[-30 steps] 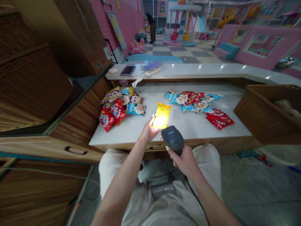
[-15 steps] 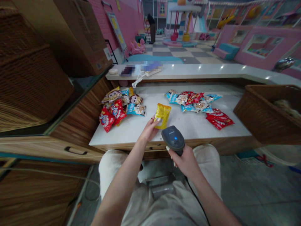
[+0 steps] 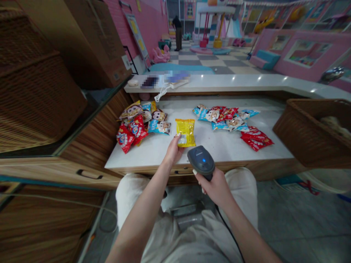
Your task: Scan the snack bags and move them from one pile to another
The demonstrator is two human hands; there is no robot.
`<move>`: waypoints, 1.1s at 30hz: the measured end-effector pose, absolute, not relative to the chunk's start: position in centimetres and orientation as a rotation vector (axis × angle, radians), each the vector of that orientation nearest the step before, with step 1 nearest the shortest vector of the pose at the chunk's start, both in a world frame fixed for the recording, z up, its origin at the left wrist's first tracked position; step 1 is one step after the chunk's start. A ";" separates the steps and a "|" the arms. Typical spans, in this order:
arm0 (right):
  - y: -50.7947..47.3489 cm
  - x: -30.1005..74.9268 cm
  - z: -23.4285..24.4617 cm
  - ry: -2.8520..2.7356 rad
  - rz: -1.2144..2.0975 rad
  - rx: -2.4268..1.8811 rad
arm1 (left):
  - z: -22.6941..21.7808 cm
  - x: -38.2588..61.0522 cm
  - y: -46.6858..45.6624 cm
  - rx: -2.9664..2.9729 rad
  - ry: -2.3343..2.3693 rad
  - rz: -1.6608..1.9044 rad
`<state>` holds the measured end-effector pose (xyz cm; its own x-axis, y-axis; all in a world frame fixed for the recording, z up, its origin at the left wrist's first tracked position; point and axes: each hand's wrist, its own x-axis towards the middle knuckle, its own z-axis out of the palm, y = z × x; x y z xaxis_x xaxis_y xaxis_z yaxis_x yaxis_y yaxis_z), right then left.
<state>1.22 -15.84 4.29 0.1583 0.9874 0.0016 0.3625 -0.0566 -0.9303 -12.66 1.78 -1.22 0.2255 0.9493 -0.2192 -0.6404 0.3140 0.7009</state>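
Observation:
My left hand [image 3: 173, 150] grips the lower left edge of a yellow snack bag [image 3: 185, 133], holding it upright just above the white counter top [image 3: 225, 144]. My right hand [image 3: 214, 187] is wrapped round the handle of a dark grey corded barcode scanner [image 3: 201, 161]. A blue light glows on top of the scanner, whose head is tilted towards the yellow bag and sits close to it. Neither hand touches the snack packets lying on the counter.
A heap of red, blue and cream snack packets [image 3: 139, 124] lies left of my hands, and a second heap [image 3: 227, 120] lies to the right. A wicker basket [image 3: 307, 133] stands at the right edge. Wooden drawers run below the counter; a person [image 3: 177, 33] stands far off.
The yellow bag has moved up and away from the scanner, and the bright glare on it has gone. The scanner's blue light now shows. My right hand has barely moved.

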 end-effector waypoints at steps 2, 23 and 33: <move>-15.8 1.2 4.4 -1.345 0.904 -1.569 | -1.2 -12.6 1.8 0.509 0.715 1.182; -15.7 1.2 4.6 -1.362 0.922 -1.558 | -2.2 -12.6 1.8 0.636 0.718 1.175; -16.1 1.7 3.9 -1.317 0.923 -1.579 | -0.8 -12.4 1.7 0.550 0.810 1.206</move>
<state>1.69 -16.12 3.85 0.1696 0.9854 -0.0145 0.3505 -0.0741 -0.9336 -12.40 1.65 -0.78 0.1406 0.9577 -0.2510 -0.5948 0.2844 0.7519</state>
